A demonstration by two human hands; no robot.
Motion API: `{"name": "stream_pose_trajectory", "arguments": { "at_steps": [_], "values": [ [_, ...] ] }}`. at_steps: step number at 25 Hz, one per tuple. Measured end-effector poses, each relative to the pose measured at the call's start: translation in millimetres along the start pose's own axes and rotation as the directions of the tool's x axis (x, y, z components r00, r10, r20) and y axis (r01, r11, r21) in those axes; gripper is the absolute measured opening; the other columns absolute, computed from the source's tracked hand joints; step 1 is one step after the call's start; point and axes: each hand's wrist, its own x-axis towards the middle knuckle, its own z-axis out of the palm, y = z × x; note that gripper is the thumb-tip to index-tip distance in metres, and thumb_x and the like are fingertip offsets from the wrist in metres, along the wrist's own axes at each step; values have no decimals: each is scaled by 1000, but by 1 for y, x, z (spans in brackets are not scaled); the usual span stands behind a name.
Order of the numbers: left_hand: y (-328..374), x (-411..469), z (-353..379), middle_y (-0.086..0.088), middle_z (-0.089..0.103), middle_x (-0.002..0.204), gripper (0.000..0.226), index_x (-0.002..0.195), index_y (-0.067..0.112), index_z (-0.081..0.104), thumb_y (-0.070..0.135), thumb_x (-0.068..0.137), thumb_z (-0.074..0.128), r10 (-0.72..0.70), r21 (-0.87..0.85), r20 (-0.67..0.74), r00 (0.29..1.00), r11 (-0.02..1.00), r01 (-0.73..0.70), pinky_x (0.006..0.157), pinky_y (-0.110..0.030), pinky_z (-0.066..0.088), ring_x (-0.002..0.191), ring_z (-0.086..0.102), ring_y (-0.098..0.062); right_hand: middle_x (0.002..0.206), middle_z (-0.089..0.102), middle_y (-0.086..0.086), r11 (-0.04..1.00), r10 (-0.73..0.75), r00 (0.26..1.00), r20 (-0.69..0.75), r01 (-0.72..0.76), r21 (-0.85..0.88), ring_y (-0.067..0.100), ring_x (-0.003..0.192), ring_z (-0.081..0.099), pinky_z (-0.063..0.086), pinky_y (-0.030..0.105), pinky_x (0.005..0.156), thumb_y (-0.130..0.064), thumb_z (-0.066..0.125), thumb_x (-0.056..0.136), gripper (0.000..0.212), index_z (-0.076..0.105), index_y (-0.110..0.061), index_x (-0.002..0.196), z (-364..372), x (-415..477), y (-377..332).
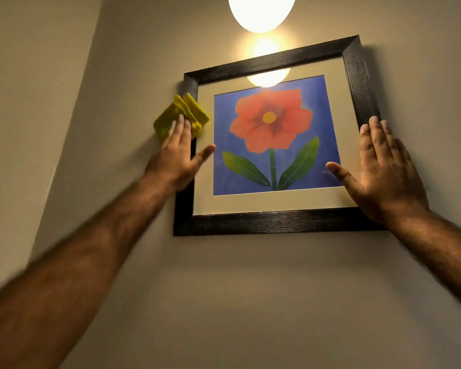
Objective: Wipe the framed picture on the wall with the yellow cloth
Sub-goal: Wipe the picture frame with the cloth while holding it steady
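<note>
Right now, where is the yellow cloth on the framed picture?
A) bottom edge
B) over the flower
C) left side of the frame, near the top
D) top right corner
C: the left hand presses the yellow cloth against the left side of the framed picture, just below its top left corner, while the right hand lies flat on the right side.

No writing, label, brand or number can be read, neither on the framed picture (269,134) nor on the yellow cloth (180,113).
</note>
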Motion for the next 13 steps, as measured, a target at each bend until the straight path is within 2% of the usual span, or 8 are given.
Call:
{"name": "stream_pose_trajectory", "arguments": {
  "at_steps": [3, 6, 9, 13],
  "values": [
    [3, 53, -16, -7, 0, 173, 112, 162, 11, 5, 86, 80, 13, -19, -20, 18, 1000, 1000, 20, 129, -44, 11, 160, 3, -25, 172, 1, 10, 1000, 14, 1000, -6, -14, -13, 23, 160, 2, 10, 42, 129, -79, 21, 90, 102, 8, -6, 162, 1, -1, 0],
    [0, 50, -13, -5, -1, 173, 107, 162, 13, 4, 84, 84, 15, -7, -28, 2, 1000, 1000, 8, 128, -46, 13, 160, 3, -24, 172, 1, 10, 1000, 5, 1000, -8, -5, -23, 22, 160, 2, 11, 42, 129, -79, 21, 90, 103, 8, -6, 162, 1, -2, 0],
    [-1, 3, 4, -2, -4, 173, 100, 163, 15, 2, 81, 89, 18, 6, -32, -23, 1000, 999, -7, 126, -45, 16, 160, 1, -22, 172, 3, 11, 1000, 4, 1000, -14, -4, -12, 23, 160, 4, 11, 42, 129, -79, 22, 91, 102, 9, -6, 161, 1, 0, 1],
    [-6, -103, 26, 4, -9, 172, 102, 163, 20, 0, 85, 86, 16, 48, -82, -15, 999, 995, -49, 124, -35, 13, 160, -1, -15, 172, 2, 10, 1000, 9, 1000, -8, -9, -12, 23, 160, 3, 11, 42, 129, -78, 22, 91, 101, 7, -6, 162, 1, -2, 0]
  ]
}}
